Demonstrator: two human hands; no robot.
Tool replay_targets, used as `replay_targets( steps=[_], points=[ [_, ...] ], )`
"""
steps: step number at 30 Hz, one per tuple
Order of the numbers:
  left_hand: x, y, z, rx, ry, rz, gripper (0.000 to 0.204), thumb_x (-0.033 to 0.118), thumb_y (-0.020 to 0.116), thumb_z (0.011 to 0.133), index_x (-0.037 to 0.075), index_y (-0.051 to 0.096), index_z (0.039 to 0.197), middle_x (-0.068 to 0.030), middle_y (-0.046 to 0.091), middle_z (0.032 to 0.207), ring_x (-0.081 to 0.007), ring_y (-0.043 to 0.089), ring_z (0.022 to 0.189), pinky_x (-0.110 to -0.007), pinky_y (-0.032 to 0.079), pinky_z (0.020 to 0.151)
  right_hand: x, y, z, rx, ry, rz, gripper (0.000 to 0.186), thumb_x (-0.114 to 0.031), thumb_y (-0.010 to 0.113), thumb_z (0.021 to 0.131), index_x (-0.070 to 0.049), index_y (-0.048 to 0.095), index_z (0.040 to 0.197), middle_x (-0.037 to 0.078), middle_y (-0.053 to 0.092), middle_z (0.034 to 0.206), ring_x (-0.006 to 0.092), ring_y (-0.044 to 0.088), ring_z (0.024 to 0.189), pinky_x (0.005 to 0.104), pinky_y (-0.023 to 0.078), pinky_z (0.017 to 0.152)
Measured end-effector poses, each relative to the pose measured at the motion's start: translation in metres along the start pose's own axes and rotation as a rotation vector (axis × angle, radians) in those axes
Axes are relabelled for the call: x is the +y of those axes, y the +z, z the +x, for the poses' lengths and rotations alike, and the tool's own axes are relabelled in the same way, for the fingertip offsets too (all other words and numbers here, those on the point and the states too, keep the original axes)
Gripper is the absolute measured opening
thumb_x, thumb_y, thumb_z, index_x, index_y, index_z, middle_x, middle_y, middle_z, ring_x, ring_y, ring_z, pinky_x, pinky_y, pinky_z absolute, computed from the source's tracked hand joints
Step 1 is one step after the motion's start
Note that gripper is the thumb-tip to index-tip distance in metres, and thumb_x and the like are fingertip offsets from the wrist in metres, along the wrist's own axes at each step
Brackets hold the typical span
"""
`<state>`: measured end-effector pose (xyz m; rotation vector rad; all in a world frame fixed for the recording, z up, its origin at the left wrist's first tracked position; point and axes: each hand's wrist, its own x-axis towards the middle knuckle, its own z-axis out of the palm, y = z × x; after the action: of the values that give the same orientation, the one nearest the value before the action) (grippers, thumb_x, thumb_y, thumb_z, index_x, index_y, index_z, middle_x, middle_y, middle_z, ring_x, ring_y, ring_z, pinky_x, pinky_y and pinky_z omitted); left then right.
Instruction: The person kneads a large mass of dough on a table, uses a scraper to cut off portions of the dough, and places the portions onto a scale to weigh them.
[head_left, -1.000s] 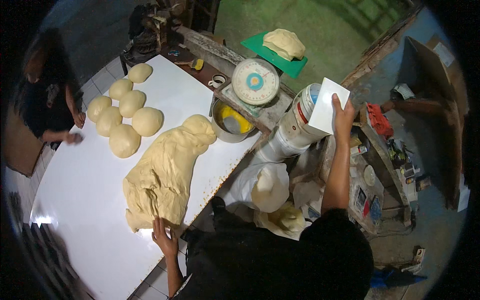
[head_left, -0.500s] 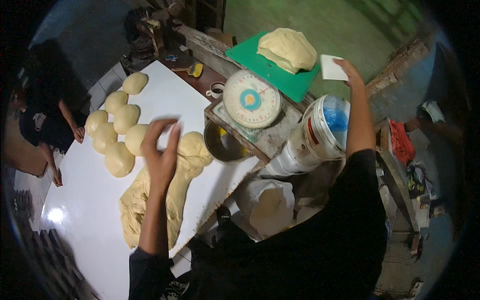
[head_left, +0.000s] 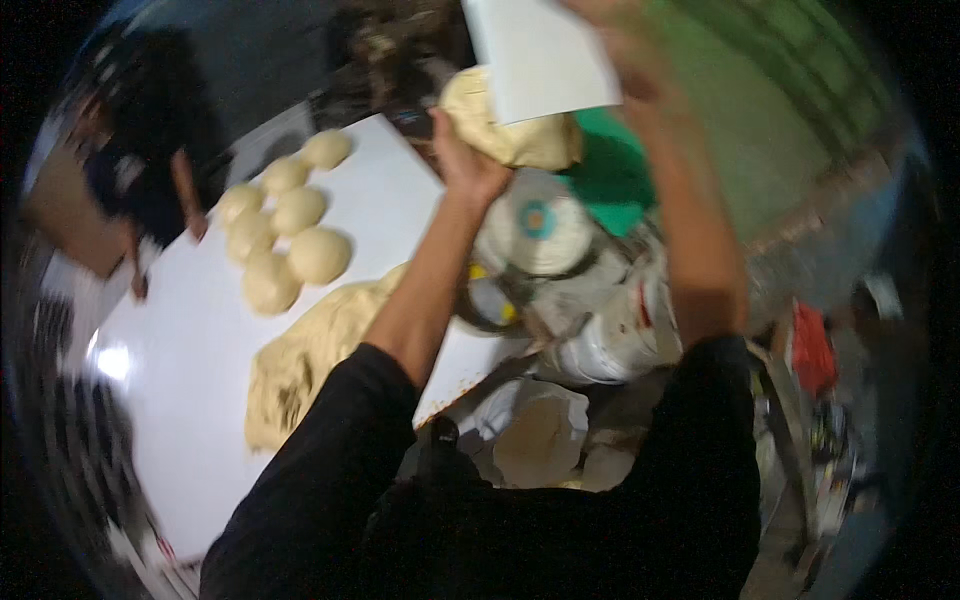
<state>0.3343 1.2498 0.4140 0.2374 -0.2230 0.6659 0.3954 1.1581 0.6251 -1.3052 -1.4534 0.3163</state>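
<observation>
Dim room; the white table (head_left: 185,420) fills frame left. Upper centre, my left hand (head_left: 475,170) clasps a dough lump (head_left: 540,145) near the scale (head_left: 545,225); my right hand (head_left: 625,50) grips a white board (head_left: 545,60) partly hiding the lump.

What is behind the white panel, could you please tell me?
Behind the white panel, a pale dough lump shows past its left and lower edges; the part the panel covers cannot be seen.

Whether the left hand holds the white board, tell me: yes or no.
No: the white board is in the right hand, while the left hand touches a dough lump.
</observation>
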Motion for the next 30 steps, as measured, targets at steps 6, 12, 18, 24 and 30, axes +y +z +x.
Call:
replay_targets(
  steps=[6, 12, 18, 24, 30],
  points=[
    [0.1, -0.024, -0.055, 0.011, 0.18, -0.133, 0.095, 0.079, 0.035, 0.094, 0.007, 0.032, 0.155, -0.0181, 0.039, 0.158, -0.0388, 0.037, 0.145, -0.059, 0.025, 0.121, -0.046, 0.055, -0.081, 0.344, -0.059, 0.162, 0.041, -0.023, 0.062, 0.101, 0.006, 0.057, 0.129, 0.011, 0.067, 0.115, 0.0165, 0.064, 0.103, 0.0287, 0.048, 0.092],
    [0.316, 0.01, -0.123, -0.049, 0.484, 0.172, 0.096, 0.082, 0.051, 0.084, 0.006, 0.048, 0.144, -0.0132, 0.05, 0.145, -0.0316, 0.043, 0.134, -0.053, 0.022, 0.12, -0.012, 0.103, -0.202, 0.521, 0.305, 0.054, 0.043, -0.023, 0.062, 0.101, 0.005, 0.056, 0.132, 0.011, 0.066, 0.119, 0.0156, 0.063, 0.106, 0.0296, 0.048, 0.094],
    [0.569, 0.024, -0.25, 0.203, 0.607, 0.75, 0.076, 0.062, 0.054, 0.095, -0.004, 0.054, 0.131, -0.02, 0.058, 0.134, -0.0387, 0.055, 0.125, -0.052, 0.045, 0.106, -0.008, 0.199, -0.303, 0.615, 0.502, 0.094, 0.044, -0.024, 0.065, 0.099, 0.003, 0.057, 0.132, 0.012, 0.067, 0.117, 0.0181, 0.066, 0.104, 0.0321, 0.051, 0.093],
    [0.674, -0.129, -0.409, 1.046, -0.152, 3.015, 0.058, 0.044, 0.073, 0.087, 0.003, 0.063, 0.127, -0.0175, 0.068, 0.122, -0.033, 0.065, 0.112, -0.045, 0.051, 0.095, 0.049, 0.322, -0.357, 0.495, 1.029, 0.066, 0.054, -0.034, 0.068, 0.097, 0.004, 0.057, 0.133, 0.013, 0.063, 0.12, 0.0251, 0.061, 0.108, 0.0384, 0.048, 0.097],
    [0.355, -0.171, -0.475, 0.38, -0.172, 2.239, 0.058, 0.039, 0.076, 0.086, 0.006, 0.064, 0.133, -0.0194, 0.055, 0.145, -0.0326, 0.052, 0.135, -0.042, 0.04, 0.114, 0.1, 0.435, -0.443, 0.221, 0.868, -0.125, 0.038, -0.027, 0.066, 0.099, 0.002, 0.063, 0.124, 0.009, 0.068, 0.114, 0.0176, 0.061, 0.102, 0.0361, 0.048, 0.093]
  ],
)
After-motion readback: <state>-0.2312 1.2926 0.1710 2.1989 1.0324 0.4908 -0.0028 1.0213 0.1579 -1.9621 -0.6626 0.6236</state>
